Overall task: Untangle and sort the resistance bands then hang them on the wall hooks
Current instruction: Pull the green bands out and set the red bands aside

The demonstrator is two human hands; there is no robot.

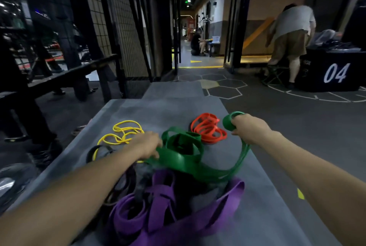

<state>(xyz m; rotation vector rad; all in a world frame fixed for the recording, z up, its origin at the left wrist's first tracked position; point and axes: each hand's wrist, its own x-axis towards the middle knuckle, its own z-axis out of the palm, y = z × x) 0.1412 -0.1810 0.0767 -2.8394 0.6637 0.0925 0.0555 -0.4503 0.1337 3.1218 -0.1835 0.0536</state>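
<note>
gripping the green bands (182,158) at mid-frame, both the left hand (147,143) and right hand (248,128) curl around them above the purple bands (158,212).

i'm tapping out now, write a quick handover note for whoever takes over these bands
Left hand grips the green bands at their near-left edge. Right hand holds a green loop lifted off the mat.
Yellow bands lie apart at far left, orange bands apart at far right.
Purple bands and black bands are in a heap nearest you, the green ones over it.
Left: free green, split purple from black, hang everything. No wall hooks in view.
</note>
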